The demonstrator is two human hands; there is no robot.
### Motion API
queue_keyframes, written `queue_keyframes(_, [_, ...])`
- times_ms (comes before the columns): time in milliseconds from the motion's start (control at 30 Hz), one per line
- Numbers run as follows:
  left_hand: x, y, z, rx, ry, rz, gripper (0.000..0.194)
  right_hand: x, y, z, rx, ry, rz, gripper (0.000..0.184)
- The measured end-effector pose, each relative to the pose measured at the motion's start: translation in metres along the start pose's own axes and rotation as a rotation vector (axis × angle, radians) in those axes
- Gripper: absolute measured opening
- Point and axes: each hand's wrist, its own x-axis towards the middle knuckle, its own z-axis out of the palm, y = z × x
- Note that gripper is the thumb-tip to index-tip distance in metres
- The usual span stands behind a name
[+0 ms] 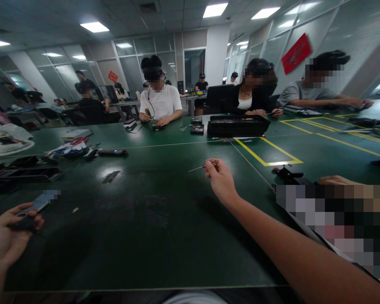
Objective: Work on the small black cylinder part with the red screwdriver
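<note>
Above the green surface (pixel 114 249): thin-shafted tool (pixel 204 166) in right hand (pixel 222 181), fingers closed around handle, shaft bare and pointing leftward, presumably for control. Near left edge: blue-grey object (pixel 40 203) in left hand (pixel 14 234), fingers curled round dark lower end, apparently for steady support.

Free passage runs across the green tabletop (pixel 107 249) between the left hand (pixel 15 234) and the right hand (pixel 221 179), a small pale scrap (pixel 75 210) lying within it. Obstacles: at left, a long black tray (pixel 25 174) and a cluttered heap (pixel 71 151); at the far side, a black casing (pixel 239 127); at right, the outstretched right forearm (pixel 272 228) and, beyond, a co-worker's hand (pixel 337 180).
</note>
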Motion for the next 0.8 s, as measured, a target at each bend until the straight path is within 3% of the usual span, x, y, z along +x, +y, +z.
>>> queue_keyframes(600, [0.015, -0.003, -0.013, -0.022, -0.003, -0.026, 0.039, -0.001, -0.001, -0.001, -0.014, -0.011, 0.001, 0.027])
queue_keyframes(800, [0.016, -0.009, -0.021, 0.037, -0.12, 0.059, 0.035, -0.001, -0.002, -0.001, -0.007, -0.018, 0.006, 0.026])
